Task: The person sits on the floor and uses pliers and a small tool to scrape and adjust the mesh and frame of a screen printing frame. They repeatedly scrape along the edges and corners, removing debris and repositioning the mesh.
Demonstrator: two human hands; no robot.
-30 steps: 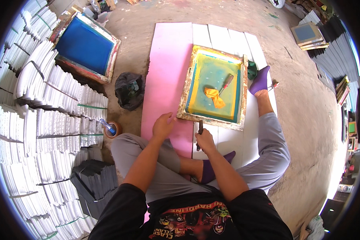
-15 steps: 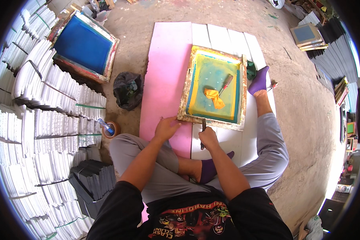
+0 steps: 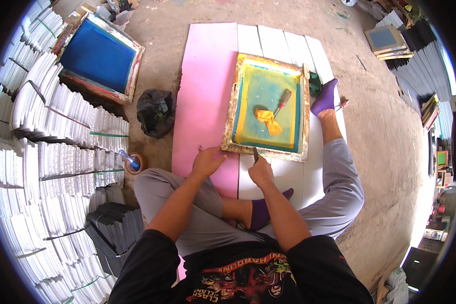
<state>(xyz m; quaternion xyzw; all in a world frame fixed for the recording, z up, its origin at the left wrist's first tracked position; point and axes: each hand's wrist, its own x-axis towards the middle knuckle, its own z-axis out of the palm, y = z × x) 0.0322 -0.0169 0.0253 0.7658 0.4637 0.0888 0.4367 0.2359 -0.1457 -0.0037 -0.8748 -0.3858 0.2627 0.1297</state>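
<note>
In front of my legs lies a screen-printing frame [image 3: 229, 116] with worn, paint-stained wooden edges and yellow-green mesh. On the mesh rest a crumpled yellow-orange cloth [image 3: 268, 121] and a screwdriver [image 3: 283, 100] with a brownish handle. My right hand [image 3: 261, 172] is closed round a slim dark tool [image 3: 256, 153], whose tip meets the frame's near edge; its exact kind is unclear. Beside the near left corner, my left hand [image 3: 207, 162] lies with thumb and fingers apart, fingertips at or close to the wood. Nothing shows in it.
Pink and white boards [image 3: 200, 101] lie under the frame. A black plastic bag [image 3: 156, 114] and a small round pot [image 3: 136, 163] stand at left, near tall stacks of white sheets [image 3: 61, 121]. A blue screen frame [image 3: 137, 68] leans there. My socked foot [image 3: 325, 96] borders the frame's right side.
The view has shifted slightly, moving the scene left and up. My right hand has turned a little, and less of the dark tool shows below its grip. The cloth and screwdriver stay on the mesh.
</note>
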